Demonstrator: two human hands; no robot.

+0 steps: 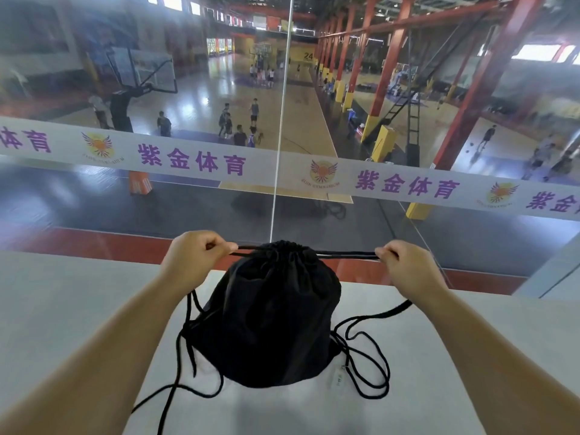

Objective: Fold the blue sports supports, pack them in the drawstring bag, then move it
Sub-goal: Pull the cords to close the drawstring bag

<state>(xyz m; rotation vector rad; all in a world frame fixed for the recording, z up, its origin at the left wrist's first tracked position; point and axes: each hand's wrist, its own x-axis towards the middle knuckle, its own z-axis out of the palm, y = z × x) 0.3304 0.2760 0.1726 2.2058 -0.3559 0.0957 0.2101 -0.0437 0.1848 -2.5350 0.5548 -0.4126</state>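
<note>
White table [439, 356], banner-striped glass [188, 199]

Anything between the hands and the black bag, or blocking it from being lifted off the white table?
Nothing visible. The left hand and right hand already pinch the black cords of the black fabric drawstring bag, its mouth cinched, on the white table.

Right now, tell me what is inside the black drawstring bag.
Nothing inside shows. The bag bulges on the white table, its mouth gathered shut while the left hand and right hand pull the cords.
</note>
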